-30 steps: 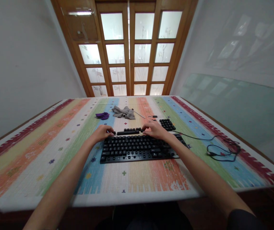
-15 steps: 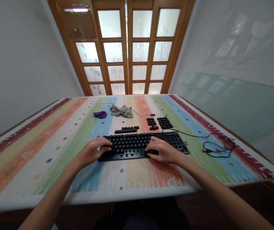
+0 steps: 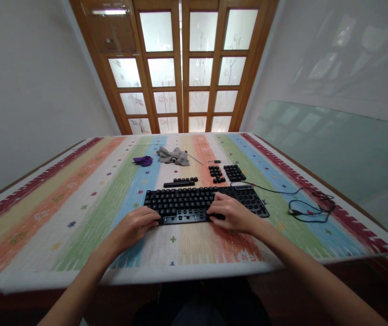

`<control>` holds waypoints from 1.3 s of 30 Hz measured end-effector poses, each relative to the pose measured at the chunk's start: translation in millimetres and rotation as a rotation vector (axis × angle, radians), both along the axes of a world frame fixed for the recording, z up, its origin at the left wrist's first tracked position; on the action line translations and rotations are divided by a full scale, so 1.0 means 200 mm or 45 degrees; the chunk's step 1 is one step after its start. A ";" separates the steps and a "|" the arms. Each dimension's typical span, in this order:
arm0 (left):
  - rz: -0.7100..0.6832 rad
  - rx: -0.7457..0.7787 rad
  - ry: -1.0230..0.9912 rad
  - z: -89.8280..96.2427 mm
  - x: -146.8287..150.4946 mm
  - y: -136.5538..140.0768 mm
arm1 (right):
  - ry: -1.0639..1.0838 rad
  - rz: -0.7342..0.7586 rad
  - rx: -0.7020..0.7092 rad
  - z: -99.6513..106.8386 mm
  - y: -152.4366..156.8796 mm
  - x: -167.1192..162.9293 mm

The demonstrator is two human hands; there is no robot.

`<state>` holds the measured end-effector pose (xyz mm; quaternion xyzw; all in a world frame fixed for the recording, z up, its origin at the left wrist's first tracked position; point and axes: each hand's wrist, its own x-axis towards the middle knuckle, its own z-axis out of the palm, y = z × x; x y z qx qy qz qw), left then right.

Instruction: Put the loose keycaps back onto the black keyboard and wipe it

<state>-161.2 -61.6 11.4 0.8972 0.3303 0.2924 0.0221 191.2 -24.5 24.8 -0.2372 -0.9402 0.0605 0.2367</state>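
A black keyboard (image 3: 180,199) lies on the striped tablecloth before me; its number-pad area and front row show bare key sockets. My left hand (image 3: 142,219) is closed at the keyboard's front left corner, fingers together on its edge. My right hand (image 3: 227,213) is over the front row, right of the middle, thumb and fingers drawn together low on the keyboard. Whatever is in that pinch is hidden. Behind the keyboard lie a long bar-shaped keycap (image 3: 179,184), a row of small keycaps (image 3: 185,179), and more loose keycaps in two groups, one smaller (image 3: 215,171) and one larger (image 3: 234,172).
A grey cloth (image 3: 173,156) and a purple cloth-like item (image 3: 142,160) lie farther back. A thin rod (image 3: 195,158) and a small tool with a black middle (image 3: 217,161) are nearby. The cable (image 3: 311,210) lies coiled at right on the striped tablecloth (image 3: 88,217).
My left hand has slid from the keyboard's left-side keys down to its front left corner. My right hand stays at nearly the same place on the keyboard.
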 end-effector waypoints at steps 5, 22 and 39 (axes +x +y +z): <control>0.018 0.092 0.047 0.00 0.01 -0.01 | -0.030 -0.037 0.052 0.01 -0.02 0.00; 0.062 0.165 0.224 -0.02 0.06 -0.04 | -0.040 -0.124 0.150 -0.02 -0.05 -0.02; 0.121 0.087 -0.068 -0.05 0.01 -0.06 | -0.009 -0.144 0.053 -0.03 -0.06 -0.01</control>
